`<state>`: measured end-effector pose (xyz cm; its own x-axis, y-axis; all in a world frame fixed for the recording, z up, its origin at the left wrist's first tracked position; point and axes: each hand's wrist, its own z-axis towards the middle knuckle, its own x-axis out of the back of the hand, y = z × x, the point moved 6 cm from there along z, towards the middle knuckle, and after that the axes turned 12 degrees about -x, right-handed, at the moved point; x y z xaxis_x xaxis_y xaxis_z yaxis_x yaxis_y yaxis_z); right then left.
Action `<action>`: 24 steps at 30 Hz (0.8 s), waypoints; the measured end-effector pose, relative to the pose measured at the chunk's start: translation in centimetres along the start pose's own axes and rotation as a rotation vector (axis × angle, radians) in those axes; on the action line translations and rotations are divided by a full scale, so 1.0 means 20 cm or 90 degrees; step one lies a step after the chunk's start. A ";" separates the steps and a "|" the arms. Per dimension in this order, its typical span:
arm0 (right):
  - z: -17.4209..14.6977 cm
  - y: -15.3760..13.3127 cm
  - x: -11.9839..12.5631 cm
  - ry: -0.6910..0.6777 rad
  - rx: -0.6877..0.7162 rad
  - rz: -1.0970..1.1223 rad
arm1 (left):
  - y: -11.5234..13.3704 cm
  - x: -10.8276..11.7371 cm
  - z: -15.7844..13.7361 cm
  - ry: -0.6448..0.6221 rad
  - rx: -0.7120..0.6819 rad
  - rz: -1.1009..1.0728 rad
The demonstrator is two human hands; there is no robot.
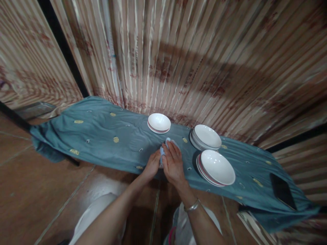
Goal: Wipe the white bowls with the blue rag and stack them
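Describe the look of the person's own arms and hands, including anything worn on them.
The left hand and right hand are both ungloved. No sleeve shows on the left forearm or the right forearm. A shiny, silver-coloured bracelet circles the right arm near the wrist; none shows on the left.

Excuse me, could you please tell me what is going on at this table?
A person has their left hand and right hand together on a light-blue cloth, near the front edge of the cloth-covered table. Their hands hide whatever may lie beneath it. A small stack of white dishes stands beyond them, while the rear stack and the front stack stand to the right. Farther right lies a dark phone-like object.
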<state>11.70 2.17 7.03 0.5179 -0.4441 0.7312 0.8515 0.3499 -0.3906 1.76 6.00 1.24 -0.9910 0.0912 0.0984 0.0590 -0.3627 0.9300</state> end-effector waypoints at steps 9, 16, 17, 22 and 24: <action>0.06 0.14 0.04 -0.014 -0.105 0.110 | -0.09 0.02 -0.02 0.002 0.110 0.014; 0.08 0.26 0.02 -0.017 -0.208 0.221 | 0.00 0.01 0.00 0.050 0.117 -0.127; 0.08 0.26 0.02 -0.016 -0.208 0.217 | 0.00 0.00 0.00 0.060 0.126 -0.139; 0.06 0.18 0.05 -0.028 -0.128 0.137 | -0.02 0.02 -0.01 0.086 0.147 -0.145; 0.05 0.14 0.06 -0.040 -0.080 0.114 | -0.03 0.02 -0.02 0.079 0.132 -0.150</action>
<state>14.50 3.53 7.39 0.6584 -0.3306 0.6762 0.7524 0.3114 -0.5804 1.27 6.00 0.55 -0.9866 0.0319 -0.1599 -0.1629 -0.1479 0.9755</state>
